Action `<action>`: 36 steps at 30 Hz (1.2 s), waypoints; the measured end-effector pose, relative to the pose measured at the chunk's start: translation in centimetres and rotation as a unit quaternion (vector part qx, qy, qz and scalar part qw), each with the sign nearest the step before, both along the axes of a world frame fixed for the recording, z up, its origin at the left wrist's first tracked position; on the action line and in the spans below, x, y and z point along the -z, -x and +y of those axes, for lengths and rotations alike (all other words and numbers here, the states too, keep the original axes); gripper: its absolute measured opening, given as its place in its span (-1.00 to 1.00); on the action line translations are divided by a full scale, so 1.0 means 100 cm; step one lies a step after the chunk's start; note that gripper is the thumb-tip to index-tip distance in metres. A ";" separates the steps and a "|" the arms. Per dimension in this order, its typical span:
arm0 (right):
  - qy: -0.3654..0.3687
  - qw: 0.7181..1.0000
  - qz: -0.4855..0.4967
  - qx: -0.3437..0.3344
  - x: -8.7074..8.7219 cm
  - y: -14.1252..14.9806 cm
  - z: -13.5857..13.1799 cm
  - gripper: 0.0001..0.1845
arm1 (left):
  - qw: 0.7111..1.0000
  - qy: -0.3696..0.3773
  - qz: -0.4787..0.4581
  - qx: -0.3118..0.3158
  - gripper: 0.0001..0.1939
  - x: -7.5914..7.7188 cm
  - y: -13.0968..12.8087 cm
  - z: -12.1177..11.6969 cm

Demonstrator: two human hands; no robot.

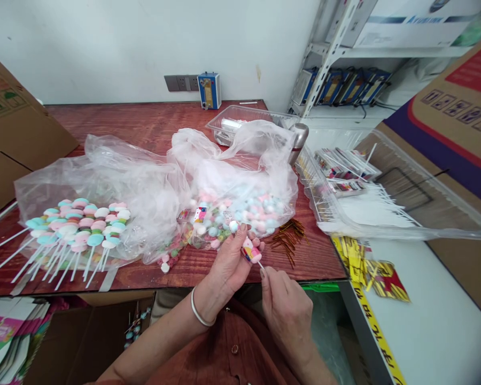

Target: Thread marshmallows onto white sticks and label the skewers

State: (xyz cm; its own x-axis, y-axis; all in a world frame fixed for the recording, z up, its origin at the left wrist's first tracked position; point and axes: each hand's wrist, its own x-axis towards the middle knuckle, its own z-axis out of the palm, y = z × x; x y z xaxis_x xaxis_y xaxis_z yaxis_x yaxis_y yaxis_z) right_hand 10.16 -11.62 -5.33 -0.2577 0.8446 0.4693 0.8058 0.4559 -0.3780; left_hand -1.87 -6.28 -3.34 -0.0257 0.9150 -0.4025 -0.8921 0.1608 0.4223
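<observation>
My left hand [229, 263], with a silver bangle on the wrist, pinches a small stack of pastel candies [250, 250] near the table's front edge. My right hand [284, 307] pinches the thin white stick [261, 265] that goes into that stack from below. Just beyond the hands lies a clear plastic bag of loose pink, blue and white candies [240, 211]. At the left, several finished candy skewers [78, 230] lie in a row on another plastic sheet, sticks pointing toward me.
A clear tray of white sticks and printed wrappers [356, 198] sits at the right. Brown twist ties [288, 238] lie by the bag. A clear box [240, 120] and a blue device [209, 91] stand at the back. Cardboard boxes flank the red wooden table [144, 123].
</observation>
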 end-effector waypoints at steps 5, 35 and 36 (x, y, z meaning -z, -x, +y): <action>0.215 0.932 0.292 0.024 -0.005 0.011 0.012 -0.67 | 0.998 -0.024 0.050 0.039 -0.70 0.006 -0.019 -0.009; 0.434 0.553 0.711 0.006 0.000 0.022 0.030 -0.51 | 0.967 -0.101 0.170 0.160 -0.68 0.015 0.001 -0.019; 0.443 0.555 0.704 0.005 0.001 0.022 0.029 -0.53 | 0.967 -0.102 0.184 0.143 -0.71 0.013 0.002 -0.019</action>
